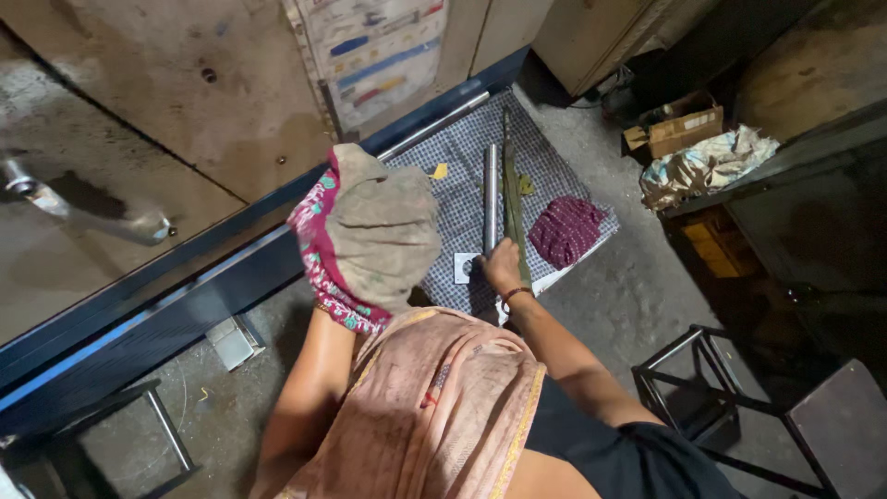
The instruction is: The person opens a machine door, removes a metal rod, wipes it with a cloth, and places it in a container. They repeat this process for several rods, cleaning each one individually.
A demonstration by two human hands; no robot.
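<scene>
My left hand point(381, 233) is raised in front of me inside a dirty grey mitt with a pink floral cuff, so its fingers are hidden. My right hand point(502, 269) reaches down to a blue-and-white checked cloth point(554, 162) on the floor and grips the near end of a long greenish flat metal bar point(511, 189). A shiny round steel rod point(490, 189) lies on the cloth just left of the bar, parallel to it. A thin bangle sits on my right wrist.
A maroon knitted rag point(565, 229) lies on the cloth to the right. A blue machine base point(185, 296) runs along the left. A cardboard box point(684, 125) and crumpled fabric point(707, 162) sit at the far right, and a black metal frame stool point(721, 388) stands nearby.
</scene>
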